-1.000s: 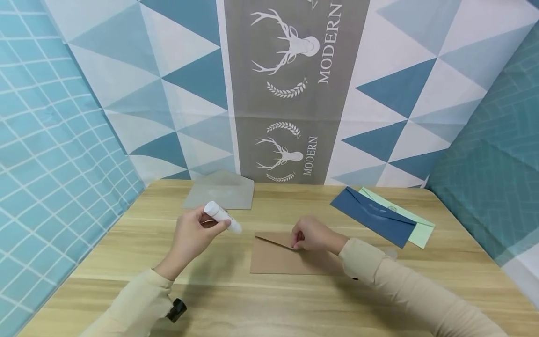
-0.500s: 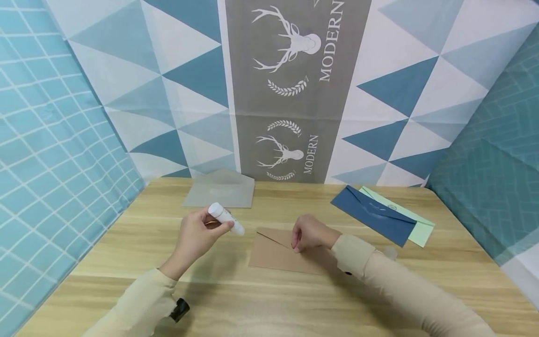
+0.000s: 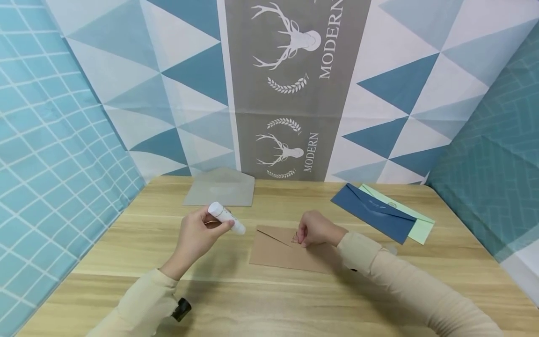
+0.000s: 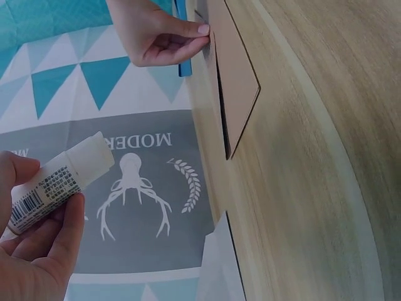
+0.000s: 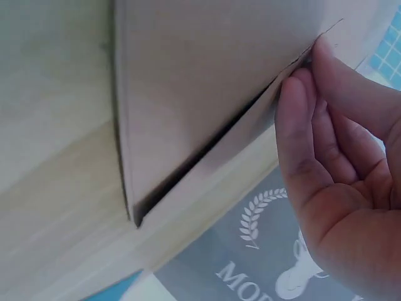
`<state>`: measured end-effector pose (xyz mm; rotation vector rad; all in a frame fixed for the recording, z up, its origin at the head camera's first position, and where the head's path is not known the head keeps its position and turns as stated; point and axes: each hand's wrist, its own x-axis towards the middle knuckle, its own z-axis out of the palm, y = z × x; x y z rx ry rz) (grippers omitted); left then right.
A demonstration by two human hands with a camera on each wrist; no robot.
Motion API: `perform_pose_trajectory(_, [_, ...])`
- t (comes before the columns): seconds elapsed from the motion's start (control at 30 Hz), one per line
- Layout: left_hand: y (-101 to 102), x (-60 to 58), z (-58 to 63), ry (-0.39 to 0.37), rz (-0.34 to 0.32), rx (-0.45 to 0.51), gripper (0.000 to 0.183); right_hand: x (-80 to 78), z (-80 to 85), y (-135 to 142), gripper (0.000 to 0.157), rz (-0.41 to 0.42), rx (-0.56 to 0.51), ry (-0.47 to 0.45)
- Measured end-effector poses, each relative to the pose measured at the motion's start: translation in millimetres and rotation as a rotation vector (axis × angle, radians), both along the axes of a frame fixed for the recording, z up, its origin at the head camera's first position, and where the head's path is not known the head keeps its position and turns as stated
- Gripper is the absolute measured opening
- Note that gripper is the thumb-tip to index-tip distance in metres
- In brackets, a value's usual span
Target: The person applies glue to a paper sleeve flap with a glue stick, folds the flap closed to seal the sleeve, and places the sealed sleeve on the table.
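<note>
1. My left hand [image 3: 193,236] has its fingers and thumb curled around a white tube [image 3: 227,217], raised off the wooden tabletop [image 3: 252,304]. I'd hold it up and to the side, so neither end brushes the paper; I can't tell whether it is capped.

2. The grey envelope [image 3: 220,189] lies behind that hand, near the patterned wall [image 3: 282,107], its flap raised. It should stay there, clear of my sleeve.

3. The brown envelope [image 3: 273,257] lies flat on the tabletop in front of me, between my two hands. Along the left part of its flap [image 3: 280,232], a dark slit shows in the wrist view, so that stretch isn't lying down. I'd run a fingertip slowly from the point of the flap out to that corner, pressing straight down rather than dragging.

4. My right hand [image 3: 315,229] has its fingers curled in, thumb and forefinger pinching the flap edge near the middle. A light grip seems best: too hard could crease the paper or skew the flap.

5. The navy envelope [image 3: 372,213], overlapping the pale green envelope [image 3: 423,229], sits beyond my right forearm. I'd lift that elbow slightly so it doesn't nudge them.
</note>
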<state>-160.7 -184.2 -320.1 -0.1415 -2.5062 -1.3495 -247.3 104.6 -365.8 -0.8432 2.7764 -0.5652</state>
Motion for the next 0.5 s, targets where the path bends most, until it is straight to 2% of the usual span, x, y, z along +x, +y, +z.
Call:
perform_pose_trajectory(0.13, [0.8, -0.6, -0.3, 0.003, -0.005, 0.000, 0.019, -1.0, -0.4, -0.1, 0.019, -0.008, 0.012, -0.001])
perform_pose_trajectory(0.33, [1.5, 0.4, -0.2, 0.004, -0.006, 0.002, 0.019, -2.7, 1.4, 12.5, 0.018, 0.041, -0.003, 0.051])
perform_pose_trajectory(0.5, [0.2, -0.3, -1.9, -0.002, -0.011, 0.007, 0.020, -3.7, 2.4, 17.8, 0.020, 0.011, 0.004, 0.038])
